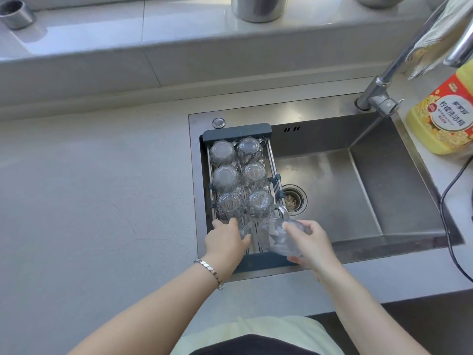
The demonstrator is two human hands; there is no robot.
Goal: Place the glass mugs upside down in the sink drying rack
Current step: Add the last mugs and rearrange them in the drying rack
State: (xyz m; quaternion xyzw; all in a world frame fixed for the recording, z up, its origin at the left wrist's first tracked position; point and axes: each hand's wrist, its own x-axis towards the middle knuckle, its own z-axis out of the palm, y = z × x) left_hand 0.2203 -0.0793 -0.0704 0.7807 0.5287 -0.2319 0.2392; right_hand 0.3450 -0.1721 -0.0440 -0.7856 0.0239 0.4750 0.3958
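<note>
Glass mugs (239, 176) racked, steel sink (399, 190), grey countertop (89, 201)

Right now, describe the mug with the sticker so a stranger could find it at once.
Start at the steel sink and find the dark-framed drying rack across its left end. Six upturned glass mugs stand there in two columns. The mug with the sticker is nearest in the right column; only its base carries a barcode label.

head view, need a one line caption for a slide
Right hand tips a glass mug over the drying rack, left hand lowers another beside six upturned mugs.
</note>
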